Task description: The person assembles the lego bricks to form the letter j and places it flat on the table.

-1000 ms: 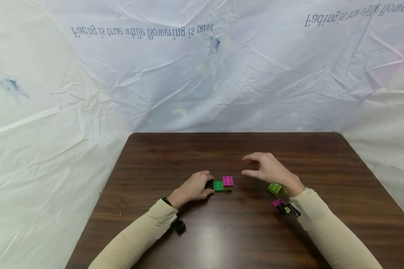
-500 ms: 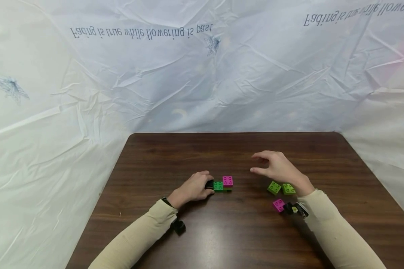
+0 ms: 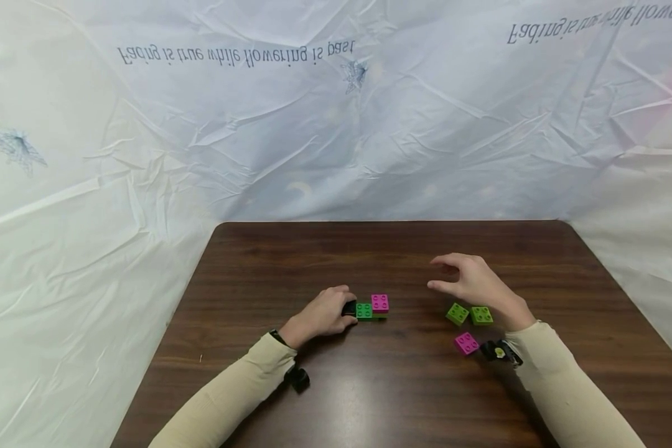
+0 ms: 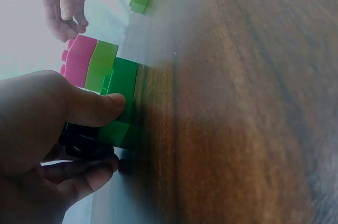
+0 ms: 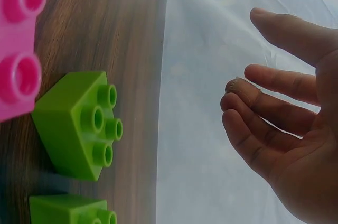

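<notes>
My left hand [image 3: 322, 312] grips the left end of a joined row of toy building bricks on the table. In the left wrist view its thumb presses a dark green brick [image 4: 124, 81], and the fingers curl around a black brick [image 4: 90, 147]. At the row's right end, a pink brick [image 4: 82, 60] sits on a lime brick [image 4: 103, 67]. My right hand [image 3: 473, 283] hovers over the table with thumb and fingers apart, holding nothing. Near its wrist lie two loose lime bricks, the left one [image 3: 457, 314] and the right one [image 3: 481, 315], and a loose pink brick [image 3: 466, 343].
The brown wooden table [image 3: 392, 386] has rounded far corners. A pale printed sheet [image 3: 325, 137] hangs behind it and at both sides. Small black wrist cameras sit on the left wrist [image 3: 298, 377] and right wrist [image 3: 490, 350], low over the tabletop.
My right hand has drawn away to the right from the joined bricks, uncovering the right lime brick and the loose pink one. The left hand and its bricks have stayed in place.
</notes>
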`<action>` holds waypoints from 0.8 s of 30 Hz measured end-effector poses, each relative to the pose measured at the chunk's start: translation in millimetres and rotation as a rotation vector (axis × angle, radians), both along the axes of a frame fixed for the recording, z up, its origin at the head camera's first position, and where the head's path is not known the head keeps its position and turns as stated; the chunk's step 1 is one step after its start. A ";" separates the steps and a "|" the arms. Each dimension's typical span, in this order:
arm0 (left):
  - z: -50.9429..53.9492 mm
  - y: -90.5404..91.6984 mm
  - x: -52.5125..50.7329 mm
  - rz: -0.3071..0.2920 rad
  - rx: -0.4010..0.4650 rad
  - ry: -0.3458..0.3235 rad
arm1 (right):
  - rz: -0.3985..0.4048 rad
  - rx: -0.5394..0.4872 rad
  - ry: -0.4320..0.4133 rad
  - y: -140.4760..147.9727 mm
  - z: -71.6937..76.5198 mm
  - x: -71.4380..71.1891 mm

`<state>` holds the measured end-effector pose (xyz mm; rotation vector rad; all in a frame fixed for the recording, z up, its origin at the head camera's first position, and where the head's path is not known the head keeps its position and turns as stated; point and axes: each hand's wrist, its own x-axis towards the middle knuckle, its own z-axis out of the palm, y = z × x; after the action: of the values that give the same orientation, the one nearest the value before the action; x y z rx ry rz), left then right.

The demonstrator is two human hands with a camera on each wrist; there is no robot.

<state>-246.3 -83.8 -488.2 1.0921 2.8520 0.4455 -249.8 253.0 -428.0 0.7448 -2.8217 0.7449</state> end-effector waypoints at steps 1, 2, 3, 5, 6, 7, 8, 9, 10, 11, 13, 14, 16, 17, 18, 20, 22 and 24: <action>0.2 0.1 0.0 0.000 -0.001 0.000 | -0.002 0.001 0.001 0.8 -0.1 0.2; 0.5 0.1 0.0 0.000 -0.001 -0.001 | -0.004 0.000 0.002 1.7 -0.1 0.5; 0.6 0.2 0.0 0.000 -0.001 -0.001 | -0.005 0.001 0.003 2.6 -0.1 0.7; 0.9 0.3 -0.1 0.000 -0.002 -0.002 | -0.011 0.001 0.003 3.9 0.0 1.4; 1.0 0.3 -0.1 0.000 -0.003 -0.002 | -0.014 0.003 0.001 4.6 -0.2 1.6; 1.2 0.4 -0.1 0.001 -0.002 -0.003 | -0.017 0.005 -0.001 5.2 -0.2 2.0; 1.2 0.3 0.0 0.001 -0.002 -0.005 | -0.019 0.008 -0.003 5.9 -0.4 2.3; 1.3 0.3 0.1 0.001 -0.001 -0.006 | -0.022 0.012 -0.005 6.4 -0.5 2.6; 1.2 0.4 0.3 0.002 -0.002 -0.007 | -0.025 0.015 -0.009 7.2 -0.9 3.0; 1.1 0.4 0.4 0.001 -0.002 -0.007 | -0.027 0.016 -0.014 8.2 -1.4 3.2; 1.1 0.6 0.7 0.001 0.001 -0.009 | -0.030 0.021 -0.018 10.0 -2.0 3.8; 1.0 0.7 0.8 0.000 0.002 -0.010 | -0.032 0.023 -0.021 11.1 -2.4 4.0; 0.9 0.8 0.9 0.000 0.005 -0.008 | -0.036 0.026 -0.028 13.1 -3.2 4.3; 1.0 0.9 0.9 0.000 0.007 -0.006 | -0.038 0.027 -0.030 14.1 -3.4 4.4; 1.0 0.9 0.9 0.000 0.008 -0.004 | -0.040 0.030 -0.032 15.0 -3.7 4.7; 1.0 0.8 0.9 -0.001 0.010 -0.003 | -0.043 0.034 -0.037 16.6 -4.2 5.0; 0.7 0.5 0.6 -0.003 0.012 0.002 | -0.044 0.038 -0.039 18.3 -4.8 5.1; 0.3 0.1 0.5 -0.005 0.015 0.003 | -0.045 0.044 -0.040 20.0 -5.9 5.3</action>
<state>-245.9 -83.7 -487.9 1.1033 2.8521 0.4659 -244.5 273.0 -433.8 0.6774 -2.8889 0.7006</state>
